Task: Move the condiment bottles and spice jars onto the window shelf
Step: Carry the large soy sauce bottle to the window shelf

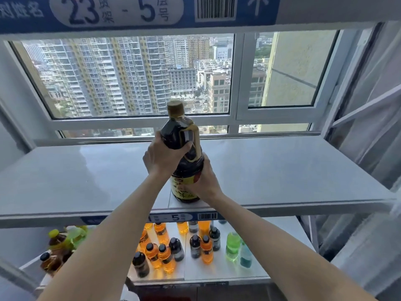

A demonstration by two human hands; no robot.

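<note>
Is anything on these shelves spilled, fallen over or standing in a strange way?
Nothing stands out. The dark bottle is upright near the front edge of the window shelf, held by the left hand and the right hand. The small bottles on the lower shelf all stand upright, with no visible spill.

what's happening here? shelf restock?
A person is setting a large dark sauce bottle near the front edge of the grey window shelf. The left hand grips its shoulder by the handle; the right hand holds the labelled lower body. The bottle stands upright, seemingly on the shelf. No other bottles are on that shelf; many small orange and dark bottles remain on the lower shelf.
</note>
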